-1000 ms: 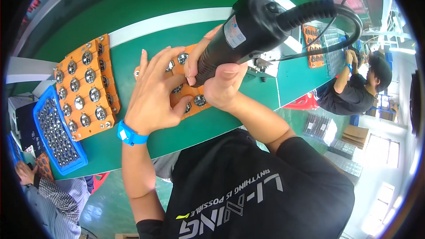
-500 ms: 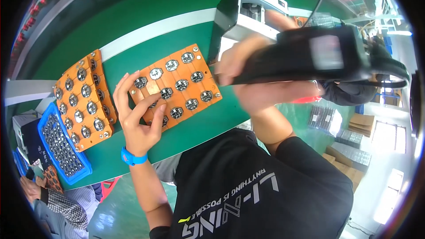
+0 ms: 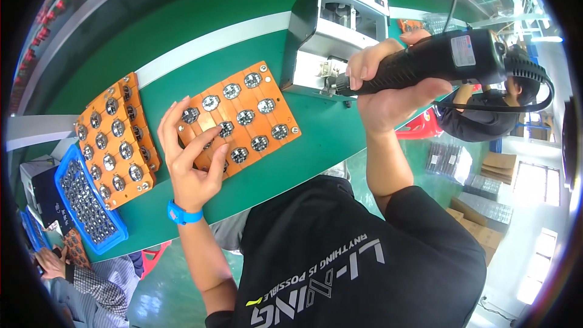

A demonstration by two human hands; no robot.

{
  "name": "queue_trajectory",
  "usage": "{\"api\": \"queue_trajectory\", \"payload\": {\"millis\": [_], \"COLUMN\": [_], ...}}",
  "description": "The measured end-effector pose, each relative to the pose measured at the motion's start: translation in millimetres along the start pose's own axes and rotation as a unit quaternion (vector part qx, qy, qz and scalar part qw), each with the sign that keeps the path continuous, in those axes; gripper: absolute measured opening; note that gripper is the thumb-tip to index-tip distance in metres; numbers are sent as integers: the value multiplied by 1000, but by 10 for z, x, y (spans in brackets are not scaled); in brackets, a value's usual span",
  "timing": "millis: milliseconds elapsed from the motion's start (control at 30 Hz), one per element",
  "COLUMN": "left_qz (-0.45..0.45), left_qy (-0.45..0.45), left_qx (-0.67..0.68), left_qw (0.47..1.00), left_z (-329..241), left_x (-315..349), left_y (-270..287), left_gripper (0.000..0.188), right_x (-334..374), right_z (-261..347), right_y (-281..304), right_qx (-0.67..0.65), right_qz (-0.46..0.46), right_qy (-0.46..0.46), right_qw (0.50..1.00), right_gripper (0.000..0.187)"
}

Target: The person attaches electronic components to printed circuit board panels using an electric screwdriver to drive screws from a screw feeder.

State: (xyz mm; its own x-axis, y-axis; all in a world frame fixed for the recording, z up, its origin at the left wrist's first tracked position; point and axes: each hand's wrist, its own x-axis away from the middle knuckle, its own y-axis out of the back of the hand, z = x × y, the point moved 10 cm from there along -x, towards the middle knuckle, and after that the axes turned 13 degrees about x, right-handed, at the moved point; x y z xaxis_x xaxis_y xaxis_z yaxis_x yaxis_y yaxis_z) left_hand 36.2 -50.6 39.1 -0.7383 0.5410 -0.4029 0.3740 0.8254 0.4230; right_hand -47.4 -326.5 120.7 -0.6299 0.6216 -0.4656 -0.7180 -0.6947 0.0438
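Observation:
My right hand (image 3: 388,94) grips a black electric screwdriver (image 3: 425,65) with a cable at its rear end. The screwdriver's tip is at the front of a grey and black box-shaped screw feeder (image 3: 333,70); whether a screw is on the tip is too small to tell. My left hand (image 3: 193,164), with a blue wristband, rests fingers apart on the left side of an orange fixture plate (image 3: 243,106). Several small round circuit boards (image 3: 245,117) sit in its recesses. My left index finger and thumb touch down near a board, partly hiding those at the plate's lower left.
Further left, more orange plates with round boards (image 3: 115,140) lie stacked on the green table (image 3: 291,158). A blue tray (image 3: 115,240) full of small round parts stands beside them. Other people's hands (image 3: 53,262) show at lower left; another person (image 3: 486,109) sits at right.
My right hand has carried the screwdriver from beside the plate, where it was blurred, to the screw feeder. My left hand has stayed on the plate, which has shifted only slightly in view.

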Motion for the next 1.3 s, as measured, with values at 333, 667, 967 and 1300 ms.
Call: {"api": "queue_trajectory", "payload": {"millis": [333,667,967,1300], "left_qz": [7,1,-6,4], "left_qy": [11,42,45,26], "left_qx": [-6,3,13,7], "left_qw": [1000,999,999,1000], "left_z": [-12,131,135,59], "left_x": [-20,38,42,-7], "left_y": [12,56,64,13], "left_gripper": [18,20,20,19], "right_x": [452,656,690,582], "right_z": [-16,-166,-241,-188], "right_y": [-1121,-1593,-1798,-1754], "right_qx": [-77,-97,-110,-121], "right_qz": [147,193,233,209], "right_qy": [-28,-6,-39,-10], "right_qw": [986,976,965,970], "right_gripper": [97,92,84,79]}}
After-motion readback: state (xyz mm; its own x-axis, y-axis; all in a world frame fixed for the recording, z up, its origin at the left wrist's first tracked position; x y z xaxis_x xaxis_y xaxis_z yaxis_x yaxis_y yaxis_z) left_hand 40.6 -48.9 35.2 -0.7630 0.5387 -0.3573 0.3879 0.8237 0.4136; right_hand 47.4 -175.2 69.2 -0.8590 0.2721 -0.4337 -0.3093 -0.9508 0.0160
